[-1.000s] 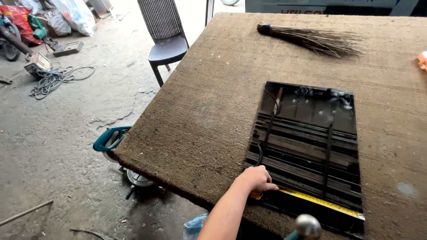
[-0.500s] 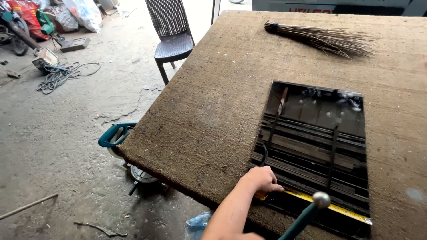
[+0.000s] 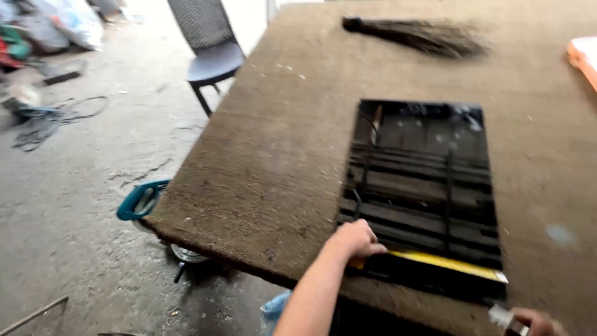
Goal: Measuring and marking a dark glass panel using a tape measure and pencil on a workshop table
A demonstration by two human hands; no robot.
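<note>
The yellow measuring tape [image 3: 444, 262] is kept pinned on the dark glass sheet [image 3: 423, 186] by the left hand [image 3: 357, 239]; the right hand [image 3: 535, 322], clenched on a small tool [image 3: 500, 316], has been drawn toward the sheet's near corner.

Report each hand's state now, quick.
Left hand: closed down, pressing the yellow tape measure blade onto the dark reflective glass sheet.
Right hand: mostly cut off at the frame edge, gripping a small silvery tool; kind cannot be told.

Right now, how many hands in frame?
2. Left hand presses the yellow tape onto the dark glass sheet; right hand is partly cut off at the bottom edge, so its grip is unclear.
</note>
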